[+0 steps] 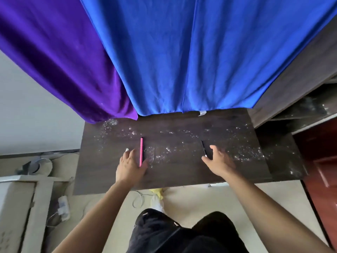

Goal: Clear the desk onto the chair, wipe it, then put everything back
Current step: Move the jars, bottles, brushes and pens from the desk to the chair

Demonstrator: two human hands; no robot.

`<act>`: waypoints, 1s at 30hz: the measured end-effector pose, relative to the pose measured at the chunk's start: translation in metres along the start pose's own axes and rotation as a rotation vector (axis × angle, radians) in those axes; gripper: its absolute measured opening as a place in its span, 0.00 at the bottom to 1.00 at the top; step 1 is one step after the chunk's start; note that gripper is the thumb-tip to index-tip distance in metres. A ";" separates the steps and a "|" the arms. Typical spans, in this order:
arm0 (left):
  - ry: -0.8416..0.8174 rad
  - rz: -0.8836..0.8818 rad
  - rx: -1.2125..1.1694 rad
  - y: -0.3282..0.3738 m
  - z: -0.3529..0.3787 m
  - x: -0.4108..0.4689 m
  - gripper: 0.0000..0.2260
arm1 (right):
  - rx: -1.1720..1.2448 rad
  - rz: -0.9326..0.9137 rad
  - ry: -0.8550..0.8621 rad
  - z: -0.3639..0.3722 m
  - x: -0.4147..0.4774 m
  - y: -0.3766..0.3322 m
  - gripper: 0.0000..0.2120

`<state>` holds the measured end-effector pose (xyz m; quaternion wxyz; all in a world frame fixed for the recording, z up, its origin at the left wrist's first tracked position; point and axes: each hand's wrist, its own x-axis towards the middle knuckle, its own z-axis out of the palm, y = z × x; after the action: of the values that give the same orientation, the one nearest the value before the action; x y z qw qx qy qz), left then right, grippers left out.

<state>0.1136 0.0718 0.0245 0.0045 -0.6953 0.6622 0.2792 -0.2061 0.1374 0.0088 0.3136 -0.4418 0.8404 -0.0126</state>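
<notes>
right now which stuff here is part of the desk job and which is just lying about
Part of the job: desk, pink pen, black pen, left hand, right hand.
Lying about: power strip on the floor, blue curtain, purple curtain.

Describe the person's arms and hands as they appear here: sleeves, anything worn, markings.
Both forearms are bare right up to the bottom edge of the picture, so no sleeves show. The left hand and the right hand wear no gloves, and no watch, bracelet or ring can be made out. No tattoos or other marks show. The right hand is a little motion-blurred, so fine detail there is uncertain.
</notes>
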 end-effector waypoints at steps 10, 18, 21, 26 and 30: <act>-0.009 -0.184 -0.007 -0.008 0.043 0.042 0.14 | 0.020 0.103 0.095 0.038 0.011 -0.003 0.23; 0.068 -0.160 -0.135 0.011 0.059 0.043 0.08 | 0.151 0.042 0.040 0.040 0.027 0.008 0.11; 0.043 -0.182 -0.217 0.019 0.056 0.043 0.07 | 0.130 0.008 0.009 0.038 0.025 0.012 0.11; 0.070 -0.207 -0.466 0.050 0.036 0.034 0.07 | 0.236 -0.027 0.064 0.017 0.017 0.009 0.10; 0.125 -0.112 -0.597 0.090 0.003 0.024 0.06 | 0.328 -0.101 0.178 -0.021 0.009 0.004 0.09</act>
<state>0.0284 0.0396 0.0454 -0.2255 -0.7171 0.5106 0.4174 -0.2237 0.1278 0.0202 0.3049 -0.4235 0.8282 -0.2043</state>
